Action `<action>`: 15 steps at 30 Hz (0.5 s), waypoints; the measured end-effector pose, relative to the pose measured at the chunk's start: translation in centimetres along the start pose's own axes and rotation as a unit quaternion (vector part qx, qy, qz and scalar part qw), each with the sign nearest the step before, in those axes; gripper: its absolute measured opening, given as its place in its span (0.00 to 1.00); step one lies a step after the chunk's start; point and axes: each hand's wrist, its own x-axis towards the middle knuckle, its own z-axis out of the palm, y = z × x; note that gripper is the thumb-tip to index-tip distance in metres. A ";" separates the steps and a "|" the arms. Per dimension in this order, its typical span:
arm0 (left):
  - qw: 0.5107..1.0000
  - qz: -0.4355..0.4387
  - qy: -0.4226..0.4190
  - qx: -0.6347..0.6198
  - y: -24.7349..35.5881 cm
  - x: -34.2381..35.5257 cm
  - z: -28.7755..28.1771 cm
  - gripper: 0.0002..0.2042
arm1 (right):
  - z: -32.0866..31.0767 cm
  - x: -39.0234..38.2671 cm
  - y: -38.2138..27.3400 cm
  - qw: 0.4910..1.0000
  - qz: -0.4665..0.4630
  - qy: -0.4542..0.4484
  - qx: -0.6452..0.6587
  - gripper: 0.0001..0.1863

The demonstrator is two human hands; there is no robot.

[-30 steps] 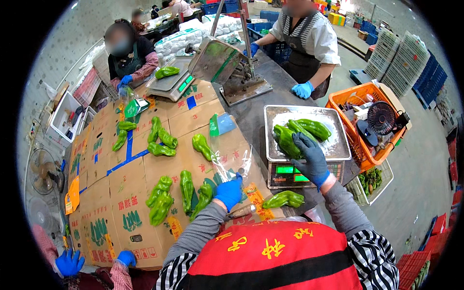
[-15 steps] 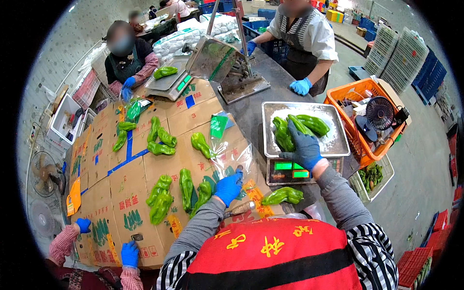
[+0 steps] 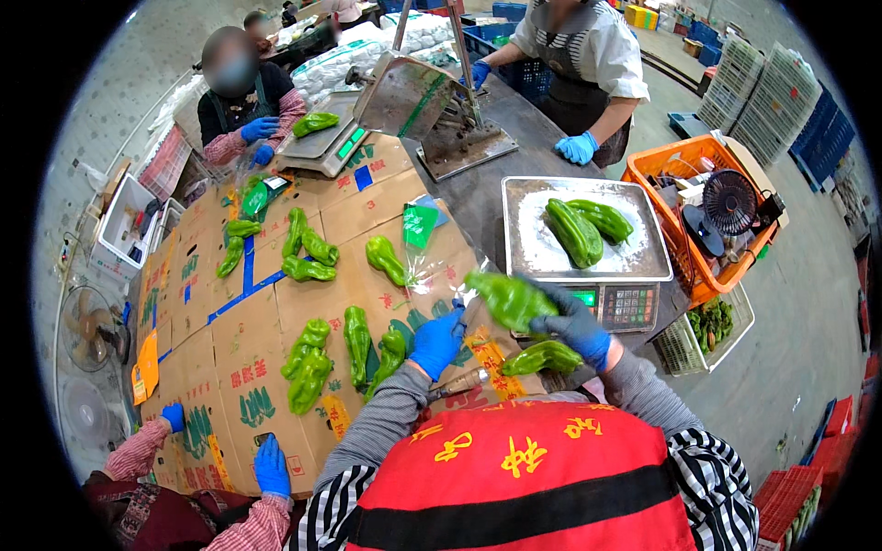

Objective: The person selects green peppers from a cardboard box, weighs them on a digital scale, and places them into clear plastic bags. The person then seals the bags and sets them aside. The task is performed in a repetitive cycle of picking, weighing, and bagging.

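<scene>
A green pepper [image 3: 508, 301] is in my gloved right hand [image 3: 577, 328], raised in front of the scale and slightly blurred by motion. My left hand [image 3: 438, 342], in a blue glove, grips the near end of a clear plastic bag [image 3: 445, 266] that lies on the cardboard. That bag has a green label [image 3: 420, 224] at its far end. Two peppers [image 3: 574, 234] rest in the metal tray [image 3: 525, 264] of the digital scale. Below my right hand, another pepper [image 3: 542, 357] lies at the table edge. A wooden-handled tool [image 3: 459, 383] lies near my left wrist.
Several peppers lie on the cardboard [image 3: 197, 321] to the left. A second scale [image 3: 320, 156] and a metal stand [image 3: 467, 151] are farther back. An orange crate [image 3: 703, 286] with a fan stands at right. Co-workers' gloved hands rest at the table's left, back and far side.
My right hand has lifted a pepper off the scale tray and brought it nearer and left, toward the bag. A co-worker at the back left has moved their hands.
</scene>
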 end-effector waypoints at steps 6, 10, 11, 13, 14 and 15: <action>0.995 0.004 0.089 -0.046 3.1 0.2 -2.8 0.15 | 1.0 -0.8 6.7 0.979 0.133 0.015 0.154 0.23; 0.985 0.027 0.127 -0.117 2.0 0.4 -2.3 0.20 | 1.9 -0.1 5.7 0.952 0.199 0.011 0.233 0.22; 0.987 0.014 0.121 -0.110 2.2 0.1 -2.4 0.20 | 2.3 -0.2 5.6 0.957 0.183 0.002 0.225 0.21; 0.985 0.066 0.153 -0.046 3.6 0.3 -3.1 0.20 | 2.0 -0.2 6.5 0.957 0.183 -0.007 0.226 0.23; 0.992 0.028 0.119 -0.007 4.0 0.1 -2.8 0.19 | 2.4 -0.3 6.3 0.955 0.186 -0.006 0.231 0.24; 0.990 0.064 0.115 -0.047 3.1 0.4 -1.4 0.18 | 2.8 -0.1 5.7 0.962 0.186 -0.042 0.197 0.26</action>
